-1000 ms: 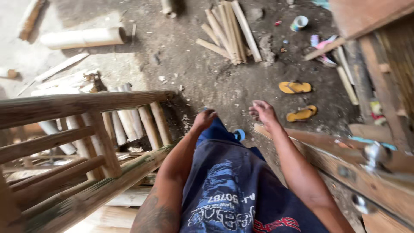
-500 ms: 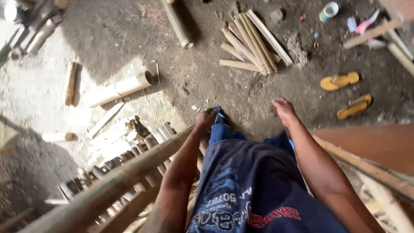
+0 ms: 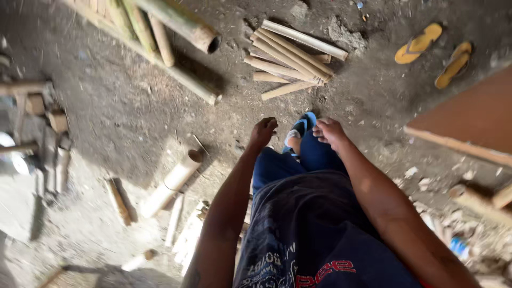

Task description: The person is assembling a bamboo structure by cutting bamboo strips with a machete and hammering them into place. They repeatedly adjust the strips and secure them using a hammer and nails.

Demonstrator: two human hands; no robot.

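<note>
Head view: both hands hang empty above the person's blue sandal [image 3: 302,128] on the dirt floor [image 3: 133,112], the left hand [image 3: 263,131] loosely curled, the right hand [image 3: 330,131] with fingers bent and slightly spread. Beyond them lies a bundle of pale split bamboo sticks [image 3: 290,58]; a short bamboo tube [image 3: 173,181] lies to the left; two yellow flip-flops [image 3: 434,50] lie far right.

Both arms hang forward and down. Left hand [image 3: 263,131] loosely curled, empty, knuckles outward. Right hand [image 3: 329,131] half-curled, empty, fingers bent inward. Hands apart, not touching.
</note>
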